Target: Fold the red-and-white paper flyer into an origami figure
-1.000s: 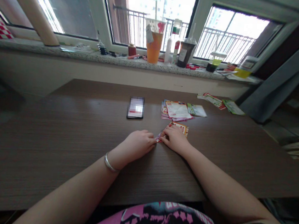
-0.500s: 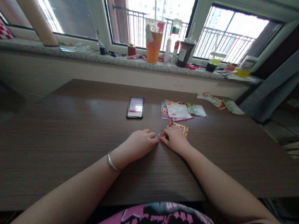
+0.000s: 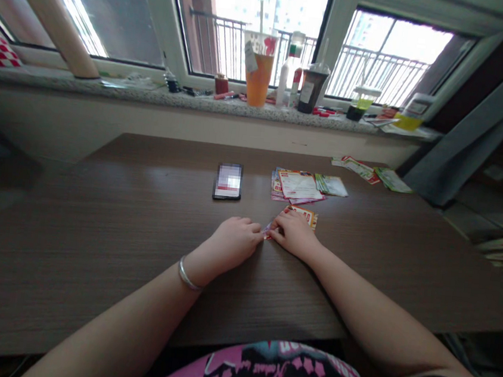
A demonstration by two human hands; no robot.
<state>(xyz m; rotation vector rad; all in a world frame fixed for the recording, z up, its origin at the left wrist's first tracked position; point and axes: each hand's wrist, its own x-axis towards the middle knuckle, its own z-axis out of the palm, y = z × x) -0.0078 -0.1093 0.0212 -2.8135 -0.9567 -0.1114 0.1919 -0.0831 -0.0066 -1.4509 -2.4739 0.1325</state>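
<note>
Left hand (image 3: 232,243): fingers curled in, tips pinched on the near left corner of the small leaflet (image 3: 308,217); knuckles up, wrist resting low over the worktop (image 3: 95,226).
Right hand (image 3: 295,234): laid over the small leaflet, covering most of it; fingertips closed on the same near left corner, touching those of the left hand.
Small leaflet: red, yellow and white print, flat on the worktop at centre, just right of the midline; only the far right edge and the pinched corner visible.
Bracelet (image 3: 187,275): silver band on the left wrist.
Phone (image 3: 228,181): flat on the worktop, beyond the left hand, apart from it; screen up.
Leaflet stack (image 3: 299,186): just beyond the right hand, right of the phone; a green-printed sheet (image 3: 332,185) at its right side.
Loose leaflets (image 3: 361,168): far right corner of the worktop, well apart from both hands.
Windowsill (image 3: 109,91): beyond the worktop; an orange drink cup (image 3: 260,72) with straw, a white bottle (image 3: 292,70) and a dark cup (image 3: 311,90) standing upright near its middle.
</note>
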